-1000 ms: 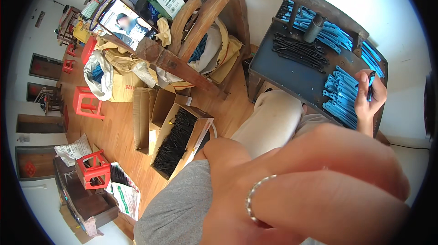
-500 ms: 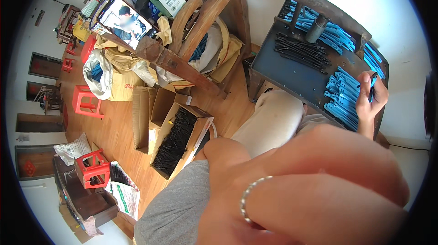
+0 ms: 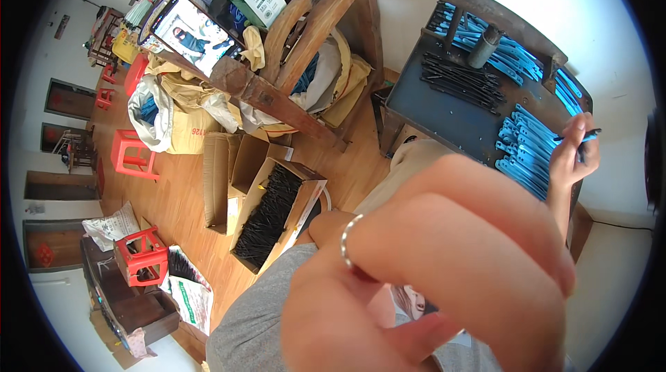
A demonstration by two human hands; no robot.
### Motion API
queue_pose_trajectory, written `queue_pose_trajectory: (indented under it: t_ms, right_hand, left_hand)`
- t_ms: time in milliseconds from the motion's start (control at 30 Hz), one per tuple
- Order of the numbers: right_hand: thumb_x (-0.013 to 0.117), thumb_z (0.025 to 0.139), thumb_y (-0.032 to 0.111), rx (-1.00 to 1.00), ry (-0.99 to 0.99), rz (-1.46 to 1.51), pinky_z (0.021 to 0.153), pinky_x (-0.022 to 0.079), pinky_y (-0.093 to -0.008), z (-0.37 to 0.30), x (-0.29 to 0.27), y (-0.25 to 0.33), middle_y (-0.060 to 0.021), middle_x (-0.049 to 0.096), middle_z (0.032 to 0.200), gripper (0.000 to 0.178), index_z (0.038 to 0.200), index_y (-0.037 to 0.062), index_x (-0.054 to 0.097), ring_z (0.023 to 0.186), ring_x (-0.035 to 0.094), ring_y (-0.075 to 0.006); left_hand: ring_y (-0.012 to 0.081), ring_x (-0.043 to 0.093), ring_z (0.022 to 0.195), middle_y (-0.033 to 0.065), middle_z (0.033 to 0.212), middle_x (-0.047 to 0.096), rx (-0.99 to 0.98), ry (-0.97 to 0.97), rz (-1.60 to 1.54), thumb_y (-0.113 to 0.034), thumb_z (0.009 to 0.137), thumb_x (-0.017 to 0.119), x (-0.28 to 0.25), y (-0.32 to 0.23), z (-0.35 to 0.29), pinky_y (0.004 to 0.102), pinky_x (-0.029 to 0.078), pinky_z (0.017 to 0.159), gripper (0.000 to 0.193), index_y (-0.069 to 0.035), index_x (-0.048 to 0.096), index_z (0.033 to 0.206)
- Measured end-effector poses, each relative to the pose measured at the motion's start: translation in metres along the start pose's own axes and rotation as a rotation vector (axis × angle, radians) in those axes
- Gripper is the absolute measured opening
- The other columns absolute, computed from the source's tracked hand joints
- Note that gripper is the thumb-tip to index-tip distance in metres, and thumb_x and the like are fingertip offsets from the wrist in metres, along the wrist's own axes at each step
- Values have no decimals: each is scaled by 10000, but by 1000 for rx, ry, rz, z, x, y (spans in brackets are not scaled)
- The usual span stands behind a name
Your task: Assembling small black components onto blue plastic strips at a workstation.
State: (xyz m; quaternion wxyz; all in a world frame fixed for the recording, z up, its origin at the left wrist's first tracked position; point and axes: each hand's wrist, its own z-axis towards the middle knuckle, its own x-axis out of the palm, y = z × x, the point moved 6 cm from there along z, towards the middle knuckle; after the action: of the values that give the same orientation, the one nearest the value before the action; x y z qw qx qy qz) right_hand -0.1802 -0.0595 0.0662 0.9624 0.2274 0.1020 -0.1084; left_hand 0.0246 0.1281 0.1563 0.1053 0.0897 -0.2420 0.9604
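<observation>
My left hand (image 3: 430,261), with a silvery ring, is large and blurred close in front of me. Its fingers are curled and the thumb is bent under them; whatever they may hold is hidden. Farther off at the right, my right hand (image 3: 576,153) pinches a slim black piece (image 3: 590,134) between thumb and fingers. It is beside a bundle of slender light-blue pieces (image 3: 522,150) with small holes in their ends. They lie on a dark metal bench (image 3: 427,112), where a pile of slim black pieces (image 3: 461,81) and more blue pieces (image 3: 510,60) also lie.
A metal post (image 3: 483,46) stands on the bench. On the floor, a cardboard box (image 3: 309,199) is full of thin black pieces. Beyond are sacks (image 3: 187,126), a wooden frame (image 3: 277,112), a phone (image 3: 191,36) propped on it, and red stools (image 3: 132,153).
My left hand has shifted left, and its thumb now shows beneath the fingers. My right hand has turned slightly, so the black piece sticks out to the right. The phone's picture has changed.
</observation>
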Motion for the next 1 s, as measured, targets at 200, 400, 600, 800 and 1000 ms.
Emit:
queue_pose_trajectory:
  t_ms: [200,400,600,800,1000]
  right_hand:
    - [452,1018,150,31,-110,-95,478,331,-240,6,-11,0,-52,509,635,359,691,9,491,523,452,-104]
    - [474,1021,179,107,-261,-24,504,397,-247,5,-26,-22,-52,517,600,304,836,-39,578,540,492,-113]
    - [493,1017,209,180,-214,-81,515,349,-214,0,-31,-40,-25,491,602,290,938,-51,597,558,447,-78]
    - [536,1000,259,346,-194,-89,510,338,-206,-2,-27,-54,-9,494,611,320,857,-18,609,557,431,-62]
    - [554,991,274,347,-189,-136,483,324,-199,0,-30,-58,25,490,610,318,798,28,614,544,414,-34]
  left_hand:
    - [231,642,729,135,946,642,24,19,-12,-100,882,614,0,-5,0,275,491,570,63,-60,659,862]
    - [225,642,708,130,920,649,79,75,-49,-106,888,609,-2,-4,1,268,489,549,85,-62,662,838]
    - [187,583,615,14,774,604,82,-41,33,-69,827,602,0,-4,-6,268,419,475,89,-98,611,743]
    - [173,586,620,6,787,624,60,-15,84,-23,773,614,-6,-5,-9,271,422,479,75,-94,623,750]
    - [219,645,699,87,771,667,-133,56,66,130,741,577,-16,21,-19,306,516,596,202,-50,664,768]
